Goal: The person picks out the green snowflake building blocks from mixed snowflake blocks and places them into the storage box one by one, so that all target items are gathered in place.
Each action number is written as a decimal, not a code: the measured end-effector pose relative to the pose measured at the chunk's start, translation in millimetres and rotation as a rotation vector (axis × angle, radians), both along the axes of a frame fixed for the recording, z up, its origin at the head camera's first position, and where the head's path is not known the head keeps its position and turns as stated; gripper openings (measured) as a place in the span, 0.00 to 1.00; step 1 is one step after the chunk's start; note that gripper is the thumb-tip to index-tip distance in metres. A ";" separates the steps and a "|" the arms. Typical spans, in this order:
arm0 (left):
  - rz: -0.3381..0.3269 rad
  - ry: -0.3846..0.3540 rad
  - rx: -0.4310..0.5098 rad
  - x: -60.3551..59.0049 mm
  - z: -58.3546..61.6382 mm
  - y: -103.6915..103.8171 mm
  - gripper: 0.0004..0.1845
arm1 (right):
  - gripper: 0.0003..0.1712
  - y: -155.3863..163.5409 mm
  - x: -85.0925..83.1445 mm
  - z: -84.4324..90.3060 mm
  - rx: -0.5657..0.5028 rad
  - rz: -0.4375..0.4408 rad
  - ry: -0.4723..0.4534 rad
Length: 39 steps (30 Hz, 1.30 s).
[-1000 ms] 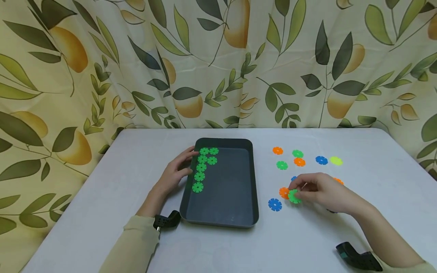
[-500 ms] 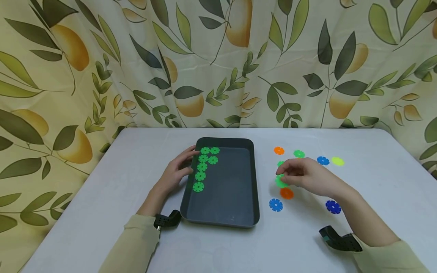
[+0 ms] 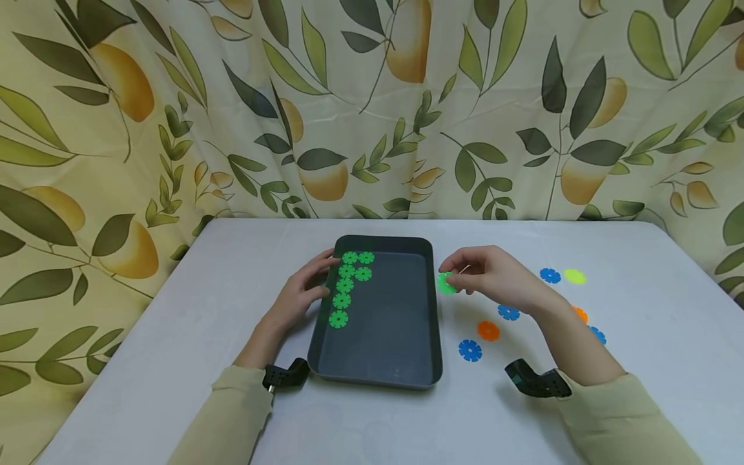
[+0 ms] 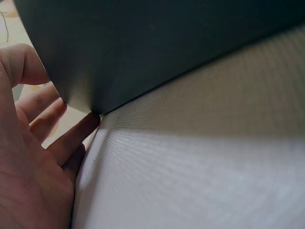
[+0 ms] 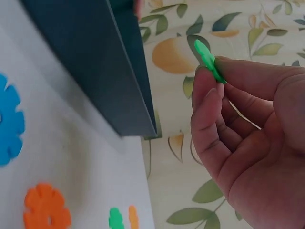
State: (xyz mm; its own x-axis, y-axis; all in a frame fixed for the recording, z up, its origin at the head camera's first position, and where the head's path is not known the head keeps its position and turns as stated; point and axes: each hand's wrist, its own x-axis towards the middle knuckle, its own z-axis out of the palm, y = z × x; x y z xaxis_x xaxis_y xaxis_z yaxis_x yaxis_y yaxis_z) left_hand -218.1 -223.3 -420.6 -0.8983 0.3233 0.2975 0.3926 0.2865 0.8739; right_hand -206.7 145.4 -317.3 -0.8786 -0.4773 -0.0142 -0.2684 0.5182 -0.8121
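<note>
A dark rectangular tray (image 3: 418,381) lies on the white table, with several green snowflake discs (image 3: 345,285) joined along its left side. My left hand (image 3: 302,290) rests with straight fingers against the tray's left wall (image 4: 143,52); in the left wrist view its fingers (image 4: 71,138) touch the tray's corner. My right hand (image 3: 482,274) hovers just right of the tray's right rim and pinches a green disc (image 3: 445,284) between thumb and fingers. The right wrist view shows the green disc (image 5: 208,59) edge-on at my fingertips, beside the tray wall (image 5: 109,62).
Loose discs lie on the table right of the tray: orange (image 3: 488,330), blue (image 3: 469,350), blue (image 3: 508,312), blue (image 3: 549,276) and yellow-green (image 3: 575,276). A leaf-and-fruit patterned curtain hangs behind the table. Black wrist mounts (image 3: 537,382) sit by each sleeve.
My right hand lifted a green disc from among the loose discs and carried it left and up to the tray's right rim. The left hand stayed against the tray.
</note>
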 end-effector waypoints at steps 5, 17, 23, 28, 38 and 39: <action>0.004 0.000 -0.004 1.1 0.2 0.2 0.30 | 0.12 -10.4 -7.7 2.4 -0.015 0.006 -0.002; 0.003 0.006 0.000 1.7 1.8 1.0 0.30 | 0.11 -36.4 -26.7 0.9 -0.084 0.020 -0.020; 0.002 0.010 -0.002 2.7 2.6 1.7 0.31 | 0.12 -51.3 -34.0 -1.0 -0.118 0.031 -0.022; 0.009 0.006 -0.002 2.4 2.4 1.5 0.30 | 0.13 -67.0 -41.1 -7.3 -0.152 0.024 -0.025; 0.001 0.010 0.000 1.0 1.2 0.5 0.30 | 0.15 -90.9 -47.1 -22.6 -0.192 0.034 -0.059; 0.000 0.009 0.000 0.9 1.0 0.4 0.30 | 0.15 -93.1 -47.2 -23.6 -0.192 0.039 -0.064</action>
